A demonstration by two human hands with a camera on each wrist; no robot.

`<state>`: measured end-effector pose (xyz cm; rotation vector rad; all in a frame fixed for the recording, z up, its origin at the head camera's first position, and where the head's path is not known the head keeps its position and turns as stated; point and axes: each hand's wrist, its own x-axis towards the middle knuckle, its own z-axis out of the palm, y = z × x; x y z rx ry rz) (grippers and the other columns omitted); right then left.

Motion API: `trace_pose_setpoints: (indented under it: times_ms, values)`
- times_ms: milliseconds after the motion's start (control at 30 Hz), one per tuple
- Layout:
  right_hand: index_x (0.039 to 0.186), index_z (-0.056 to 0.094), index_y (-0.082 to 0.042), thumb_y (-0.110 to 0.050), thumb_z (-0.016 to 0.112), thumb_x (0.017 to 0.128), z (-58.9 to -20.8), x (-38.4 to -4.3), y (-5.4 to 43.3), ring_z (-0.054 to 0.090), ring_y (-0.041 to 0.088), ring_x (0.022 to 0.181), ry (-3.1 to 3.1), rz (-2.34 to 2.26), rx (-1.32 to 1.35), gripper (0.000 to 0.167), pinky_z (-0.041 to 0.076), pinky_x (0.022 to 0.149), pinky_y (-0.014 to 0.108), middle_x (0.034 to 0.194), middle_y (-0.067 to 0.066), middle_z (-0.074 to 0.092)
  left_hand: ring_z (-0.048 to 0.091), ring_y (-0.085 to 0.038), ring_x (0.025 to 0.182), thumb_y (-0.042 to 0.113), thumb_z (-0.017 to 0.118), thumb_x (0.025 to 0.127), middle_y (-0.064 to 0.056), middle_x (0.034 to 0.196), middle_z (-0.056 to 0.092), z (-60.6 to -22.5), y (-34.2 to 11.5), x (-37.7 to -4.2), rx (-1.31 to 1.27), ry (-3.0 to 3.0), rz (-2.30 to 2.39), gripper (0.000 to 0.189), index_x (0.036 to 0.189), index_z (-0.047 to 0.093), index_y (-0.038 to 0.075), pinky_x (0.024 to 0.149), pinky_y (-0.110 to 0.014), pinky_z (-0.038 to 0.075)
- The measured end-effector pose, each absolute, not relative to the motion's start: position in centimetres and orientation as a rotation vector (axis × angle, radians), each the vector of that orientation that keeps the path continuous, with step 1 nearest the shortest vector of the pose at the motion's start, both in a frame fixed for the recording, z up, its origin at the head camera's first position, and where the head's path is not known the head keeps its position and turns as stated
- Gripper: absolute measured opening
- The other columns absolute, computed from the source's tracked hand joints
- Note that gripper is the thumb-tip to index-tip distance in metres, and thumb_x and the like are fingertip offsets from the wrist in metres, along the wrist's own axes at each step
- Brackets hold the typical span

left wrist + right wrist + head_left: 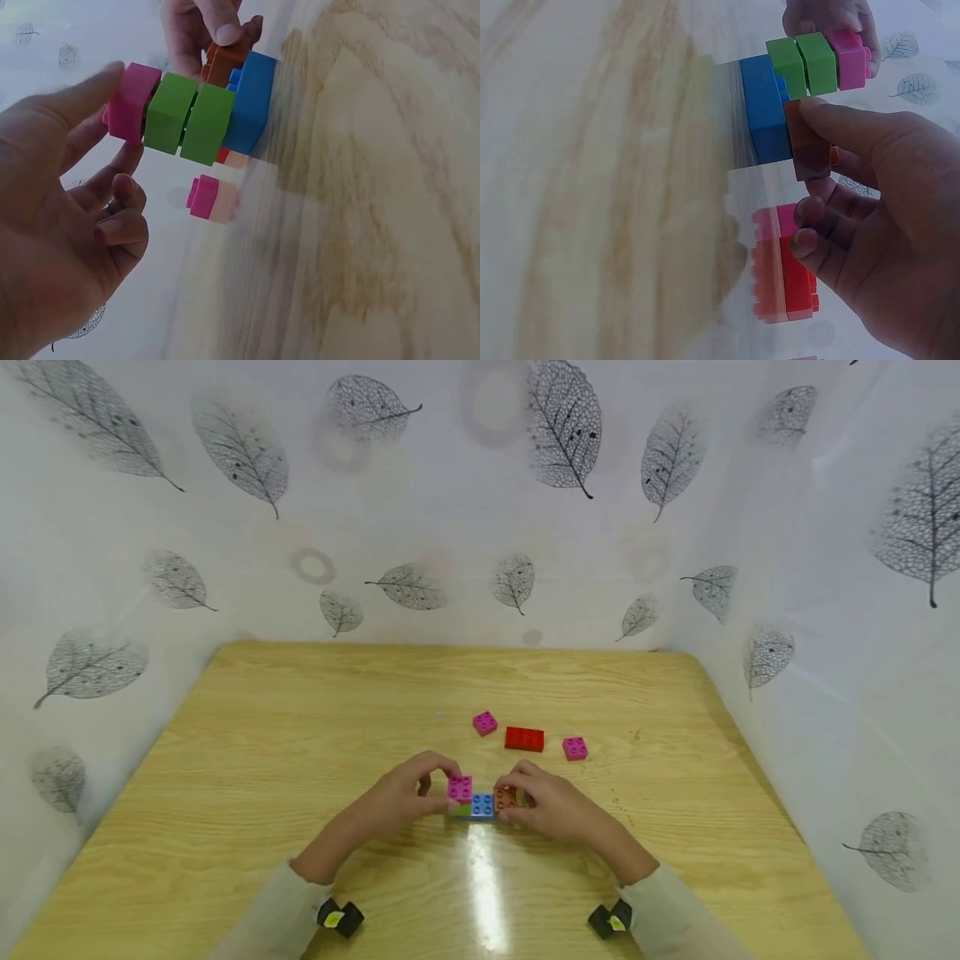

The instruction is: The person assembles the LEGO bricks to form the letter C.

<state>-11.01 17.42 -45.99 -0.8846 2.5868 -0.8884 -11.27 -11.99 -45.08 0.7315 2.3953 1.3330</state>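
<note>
**A:** Starting from the hands, what to note?

**B:** Apart from each other, both busy. Pinching with the left hand (401, 793), thumb and fingertips on a pink 2x2 brick (460, 788) up top. Pinching with the right hand (555, 806) too, on an orange 2x2 brick (504, 800) at the other end.

**A:** And under those grips?

**B:** Below the pink, an upper green brick (169, 112) and a lower green brick (208, 124), stacked on one end of a long blue brick (482, 805), apparently flat on the wooden table (315, 710). Bare blue studs between green and orange.

**A:** Tips for doing this bit well?

**B:** See those thin gaps between the greens and under the pink? Probably worth pressing straight down, not sideways, to close them. Would brace the orange end meanwhile, against rocking. Can't tell about the orange being fully clicked down, tbh.

**A:** Farther out?

**B:** Past the hands, left to right: loose pink brick (485, 722), red 2x4 brick (524, 739), second pink brick (575, 748), all apart. Behind, a pale leaf-print backdrop (450, 518).
</note>
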Motion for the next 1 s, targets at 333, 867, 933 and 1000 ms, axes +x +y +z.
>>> trace_pose_setpoints:
  times_ms: [333, 867, 933, 1000]
  values:
    - [0.127, 0.065, -0.025, -0.040, 0.068, 0.096, -46.0, -11.0, 17.4, 0.053, 0.005, 0.082, 2.586, -0.891, -0.880, 0.035, 0.049, 0.071, 0.023, 0.112, -0.015, 0.053, 0.055, -0.018, 0.091, 0.047, 0.054, 0.103, -0.001, 0.128, 0.061, -45.2, -12.3, -13.9, 0.700, 2.462, 1.314, 0.042, 0.132, 0.062, 0.018, 0.071, -0.031, 0.050]
    - [0.126, 0.065, -0.028, -0.042, 0.067, 0.096, -45.9, -11.1, 17.3, 0.053, 0.005, 0.082, 2.588, -0.864, -0.857, 0.033, 0.048, 0.072, 0.024, 0.113, -0.015, 0.054, 0.055, -0.022, 0.094, 0.031, 0.061, 0.102, -0.005, 0.135, 0.059, -46.7, -10.6, -20.0, 0.643, 2.496, 1.340, 0.039, 0.137, 0.060, 0.016, 0.076, -0.036, 0.049]
    - [0.126, 0.065, -0.027, -0.041, 0.067, 0.096, -46.0, -11.1, 17.4, 0.053, 0.005, 0.083, 2.585, -0.864, -0.859, 0.033, 0.048, 0.073, 0.024, 0.113, -0.015, 0.054, 0.054, -0.022, 0.095, 0.029, 0.063, 0.101, -0.006, 0.136, 0.059, -46.9, -10.2, -20.9, 0.639, 2.494, 1.338, 0.038, 0.137, 0.060, 0.016, 0.076, -0.035, 0.048]
    - [0.127, 0.065, -0.027, -0.041, 0.067, 0.097, -45.9, -11.1, 17.4, 0.053, 0.006, 0.083, 2.583, -0.866, -0.860, 0.033, 0.049, 0.073, 0.024, 0.114, -0.014, 0.054, 0.054, -0.023, 0.095, 0.027, 0.064, 0.100, -0.005, 0.136, 0.059, -47.1, -9.8, -21.7, 0.642, 2.489, 1.330, 0.038, 0.137, 0.060, 0.017, 0.076, -0.036, 0.048]
